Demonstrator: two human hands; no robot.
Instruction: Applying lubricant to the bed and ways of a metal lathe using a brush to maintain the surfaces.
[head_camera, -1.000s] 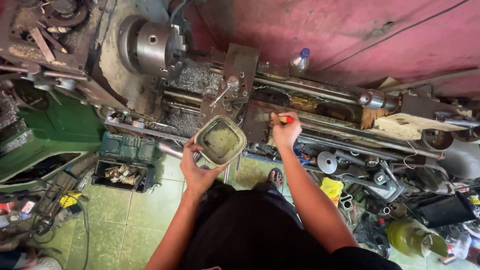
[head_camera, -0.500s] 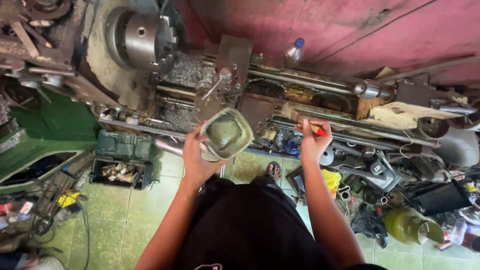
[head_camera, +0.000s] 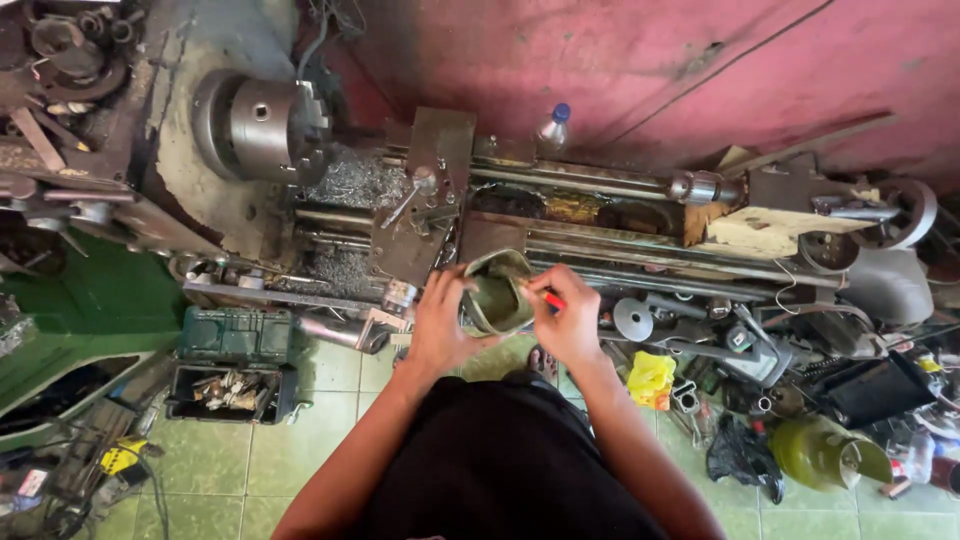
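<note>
Risk: tin (head_camera: 497, 293) is held by L hand (head_camera: 437, 325) alone, fingers wrapped round its side, mid-frame over the lathe (head_camera: 400, 215) bed. It's tilted, so greenish liquid could slop onto the ways or the floor tiles (head_camera: 200, 470) if grip slips. R hand (head_camera: 570, 322) pinches a red-handled tool (head_camera: 548, 297) w/ tip in the tin; a jab could tip it. Tin looks dented, squarish, grimy, open top, murky inside.
</note>
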